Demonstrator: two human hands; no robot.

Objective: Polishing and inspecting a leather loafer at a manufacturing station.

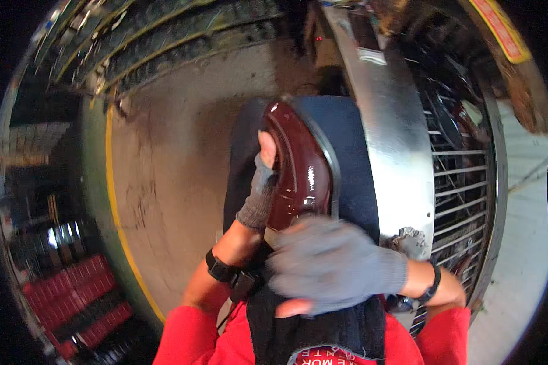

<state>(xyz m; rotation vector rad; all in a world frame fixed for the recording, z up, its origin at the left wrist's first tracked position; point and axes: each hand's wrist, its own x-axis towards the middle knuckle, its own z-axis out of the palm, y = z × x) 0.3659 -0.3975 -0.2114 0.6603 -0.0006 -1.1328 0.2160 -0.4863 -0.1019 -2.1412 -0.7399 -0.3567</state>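
Left hand (260,185), fingerless grey glove: its grip is clamping the side of a dark red shoe (298,167), steadying it on a dark blue pad (350,158). Right hand (332,264), gloved, blurred: passing just below the shoe's near end; grip state unclear. Upper is already gleaming; polishing is probably well advanced.

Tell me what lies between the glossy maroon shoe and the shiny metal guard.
In the head view, the dark blue apron lies between the maroon shoe and the metal guard; the shoe rests against it.
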